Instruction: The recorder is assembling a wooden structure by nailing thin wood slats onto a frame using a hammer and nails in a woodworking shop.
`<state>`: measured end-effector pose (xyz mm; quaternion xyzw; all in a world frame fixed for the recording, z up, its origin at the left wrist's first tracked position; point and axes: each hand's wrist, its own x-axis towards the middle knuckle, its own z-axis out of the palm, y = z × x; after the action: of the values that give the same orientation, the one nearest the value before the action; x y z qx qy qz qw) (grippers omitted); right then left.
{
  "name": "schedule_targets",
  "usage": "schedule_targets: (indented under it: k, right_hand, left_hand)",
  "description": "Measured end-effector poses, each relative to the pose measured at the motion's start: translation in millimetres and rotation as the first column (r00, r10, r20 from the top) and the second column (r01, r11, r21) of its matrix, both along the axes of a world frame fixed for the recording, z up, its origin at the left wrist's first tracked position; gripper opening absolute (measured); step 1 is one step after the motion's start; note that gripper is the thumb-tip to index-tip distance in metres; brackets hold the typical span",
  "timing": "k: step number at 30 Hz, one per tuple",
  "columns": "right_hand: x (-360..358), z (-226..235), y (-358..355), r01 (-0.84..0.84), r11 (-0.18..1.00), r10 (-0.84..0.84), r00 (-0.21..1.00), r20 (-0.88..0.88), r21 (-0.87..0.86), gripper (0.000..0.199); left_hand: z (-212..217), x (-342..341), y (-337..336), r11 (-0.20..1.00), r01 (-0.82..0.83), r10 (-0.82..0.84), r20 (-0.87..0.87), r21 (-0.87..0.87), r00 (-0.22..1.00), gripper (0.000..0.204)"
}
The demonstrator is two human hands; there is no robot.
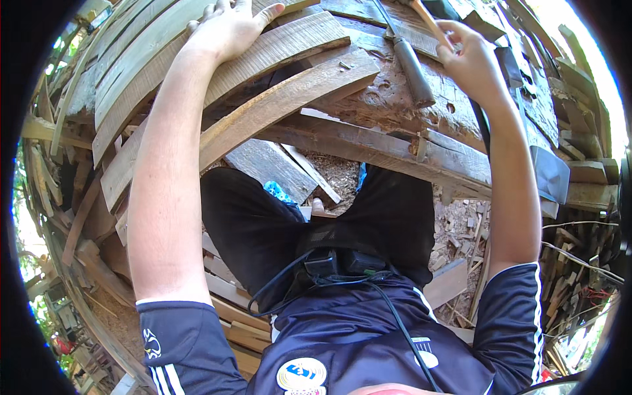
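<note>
While your right hand (471,62) curls its fingers shut around a pale wooden handle (428,21) up at one o'clock, the handle slants out of your fist toward twelve o'clock, and its far end is cut off by the picture's edge. Just beside that hand, at its nine o'clock, a chisel-like tool (409,59) with a dark rounded grip and a thin metal shank lies loose on the rough log (388,99); no hand touches it.

Your left hand (227,29), at eleven o'clock, rests palm down with fingers spread flat on a curved wooden stave (276,49); it presses on it rather than clasping it. A second curved stave (289,99) lies just below, toward the centre, its end touching the log.

More bent staves (125,59) are stacked at ten o'clock, grey and weathered, with coarse grain. The log is reddish brown, pitted and splintered. Wood chips (461,227) and sawdust litter the ground at four o'clock. A scrap of blue wrapping (278,192), crumpled, shows near the centre between your knees. At six o'clock, a round badge (301,375) in white and yellow sits on your dark shirt.
</note>
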<state>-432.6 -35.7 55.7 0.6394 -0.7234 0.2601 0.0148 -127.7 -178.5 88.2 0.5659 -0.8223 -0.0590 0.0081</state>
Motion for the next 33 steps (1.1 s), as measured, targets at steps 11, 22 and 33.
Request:
schedule_targets:
  k: [11,22,33]
  right_hand:
    - [84.8,26.0,-54.9,-0.468,0.856,0.454,0.884,-0.113,-0.221,0.049]
    - [127.0,92.6,-12.6,-0.052,0.999,0.052,0.997,0.055,0.012,0.039]
    - [120.5,110.7,-14.3,0.021,0.996,-0.033,0.990,0.139,0.089,0.038]
  left_hand:
    - [-56.5,32.3,-58.1,0.989,0.094,-0.087,0.067,-0.116,0.994,0.080]
    - [7.6,5.3,-4.8,0.988,0.025,-0.014,-0.075,0.152,0.997,0.077]
    - [5.8,0.0,-2.5,0.990,-0.003,0.014,-0.074,0.144,0.997,0.076]
